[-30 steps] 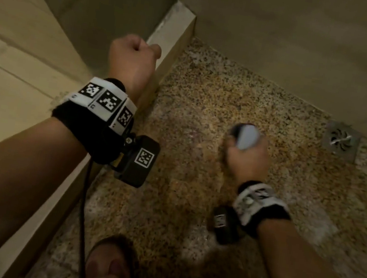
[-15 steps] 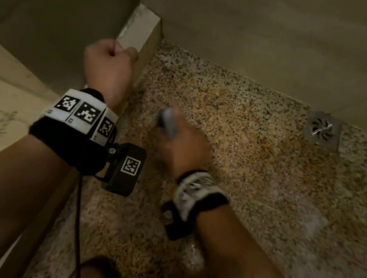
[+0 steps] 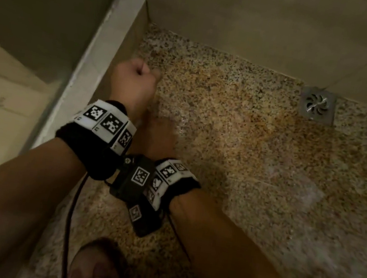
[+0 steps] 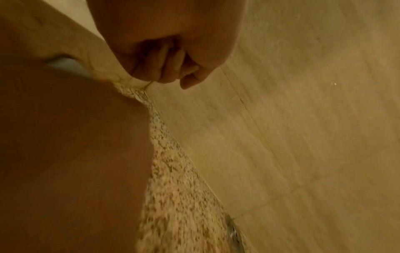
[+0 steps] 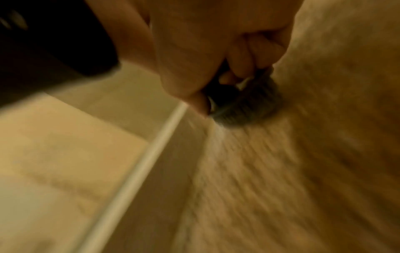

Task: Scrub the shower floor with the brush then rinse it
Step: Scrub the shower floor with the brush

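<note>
The person is bent over the speckled granite shower floor [image 3: 238,127], both forearms reaching down toward the corner by the raised pale curb [image 3: 99,61]. The right hand [image 3: 159,137] sits low on the floor just beside that curb, partly tucked beneath the left wrist, and its fingers [image 5: 244,56] are curled tight around the scrub brush [image 5: 244,104]; the wrist view shows the dark bristles pressed against the stone, with a bit of the brush's black and white body peeking out under the thumb. That view is smeared with blur. The left hand [image 3: 133,84] hangs above the floor, close to the curb, balled into a fist with nothing in it, the fingertips [image 4: 164,68] folded into the palm. Both wrists carry black bands with white square-patterned tags, and a black cable [image 3: 69,229] trails down from the left one. A square metal drain [image 3: 318,106] sits in the floor against the back wall [image 3: 265,20], well apart from the hands. The stone between looks damp and shiny in patches. A bare foot [image 3: 93,270] shows at the bottom edge.
</note>
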`<action>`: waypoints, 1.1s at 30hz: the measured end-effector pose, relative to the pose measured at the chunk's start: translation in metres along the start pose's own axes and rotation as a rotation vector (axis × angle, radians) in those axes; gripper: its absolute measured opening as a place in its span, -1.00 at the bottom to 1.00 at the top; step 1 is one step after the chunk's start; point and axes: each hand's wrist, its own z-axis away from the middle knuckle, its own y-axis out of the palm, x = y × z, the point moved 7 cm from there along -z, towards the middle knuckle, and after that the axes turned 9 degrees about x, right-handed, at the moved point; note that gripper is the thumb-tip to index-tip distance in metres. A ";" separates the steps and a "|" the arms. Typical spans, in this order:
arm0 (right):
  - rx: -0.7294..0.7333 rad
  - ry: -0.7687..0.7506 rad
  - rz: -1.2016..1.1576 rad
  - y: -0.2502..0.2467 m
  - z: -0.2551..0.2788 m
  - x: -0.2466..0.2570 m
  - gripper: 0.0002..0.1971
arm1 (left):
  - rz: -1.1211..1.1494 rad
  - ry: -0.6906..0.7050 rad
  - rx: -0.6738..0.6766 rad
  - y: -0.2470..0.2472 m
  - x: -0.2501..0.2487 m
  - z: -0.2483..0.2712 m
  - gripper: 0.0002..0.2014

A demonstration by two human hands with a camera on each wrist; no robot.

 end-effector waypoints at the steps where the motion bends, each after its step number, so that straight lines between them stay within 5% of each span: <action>1: -0.071 -0.036 0.021 -0.004 0.007 -0.011 -0.56 | -0.014 0.001 0.016 0.004 0.003 0.002 -0.65; 6: -0.316 0.334 -0.021 -0.077 0.035 -0.164 -0.32 | -0.051 0.003 0.134 0.030 0.007 0.017 -0.62; 9: -0.384 0.426 0.025 -0.127 0.054 -0.208 -0.29 | -0.100 -0.017 0.227 0.055 0.005 0.024 -0.63; 12: -0.345 0.289 0.023 -0.114 0.058 -0.179 -0.31 | -0.138 -0.033 0.258 0.073 0.001 0.028 -0.70; 17: -0.003 -0.267 0.209 -0.013 0.073 -0.094 -0.44 | -0.111 -0.054 0.235 0.087 -0.005 0.030 -0.69; 23: -0.328 0.375 -0.052 -0.112 0.076 -0.232 -0.32 | -0.106 -0.032 0.246 0.090 -0.007 0.026 -0.69; 25: -0.357 0.438 0.025 -0.133 0.081 -0.239 -0.31 | -0.116 -0.021 0.263 0.093 -0.008 0.029 -0.71; 28: -0.280 0.212 -0.011 -0.111 0.075 -0.192 -0.32 | -0.132 0.001 0.276 0.098 -0.014 0.031 -0.72; 31: 0.024 -0.115 0.058 -0.033 0.081 -0.131 -0.44 | -0.118 0.008 0.292 0.100 -0.023 0.034 -0.70; 33: 0.063 -0.158 0.209 -0.011 0.084 -0.130 -0.39 | -0.063 0.013 0.282 0.093 -0.025 0.030 -0.64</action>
